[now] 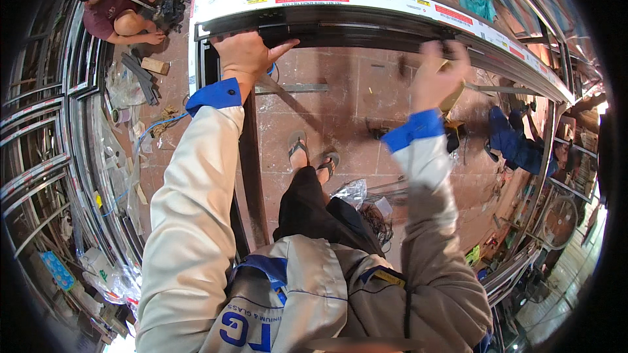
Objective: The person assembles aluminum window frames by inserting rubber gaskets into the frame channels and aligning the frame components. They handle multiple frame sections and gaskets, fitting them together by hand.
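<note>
A large dark metal frame, covered along its top face with white and red protective film, spans the far side in front of me. My left hand grips its near edge close to the left corner. The thumb stretches right along the bar, and the other fingertips are hidden at the bar. My right hand is raised by the same bar further right. Motion smears its fingers, so whether they hold anything is unclear. A yellowish piece shows beside that palm; I cannot tell whether the hand touches it.
A person in a dark red shirt crouches at the far left. Another person's blue-clad legs show at right. Dark profile offcuts and a wooden block lie on the tiled floor. Frames stand along the left, and a blue hose trails there.
</note>
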`<state>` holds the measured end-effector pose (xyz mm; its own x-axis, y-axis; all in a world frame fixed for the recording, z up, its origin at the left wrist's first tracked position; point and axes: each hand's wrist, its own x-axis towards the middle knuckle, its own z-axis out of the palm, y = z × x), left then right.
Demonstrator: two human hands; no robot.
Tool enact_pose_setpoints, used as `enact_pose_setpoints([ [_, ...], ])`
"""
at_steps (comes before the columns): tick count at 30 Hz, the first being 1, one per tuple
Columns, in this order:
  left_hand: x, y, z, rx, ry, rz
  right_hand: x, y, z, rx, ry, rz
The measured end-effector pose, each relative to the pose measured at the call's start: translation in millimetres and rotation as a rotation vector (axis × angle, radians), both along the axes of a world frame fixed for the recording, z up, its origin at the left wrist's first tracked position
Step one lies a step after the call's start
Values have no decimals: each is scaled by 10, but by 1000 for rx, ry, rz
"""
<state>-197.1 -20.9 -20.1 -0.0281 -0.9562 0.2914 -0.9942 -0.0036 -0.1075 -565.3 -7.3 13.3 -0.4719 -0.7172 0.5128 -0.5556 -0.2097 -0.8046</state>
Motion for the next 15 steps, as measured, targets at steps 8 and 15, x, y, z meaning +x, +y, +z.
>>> enact_pose_setpoints([
  [8,46,-15,173,173,93,-35,-1626,-1101,112,153,-934,-268],
  [15,-45,-15,-5,-122,41,-77,-1634,-1258,-5,258,-832,-371],
])
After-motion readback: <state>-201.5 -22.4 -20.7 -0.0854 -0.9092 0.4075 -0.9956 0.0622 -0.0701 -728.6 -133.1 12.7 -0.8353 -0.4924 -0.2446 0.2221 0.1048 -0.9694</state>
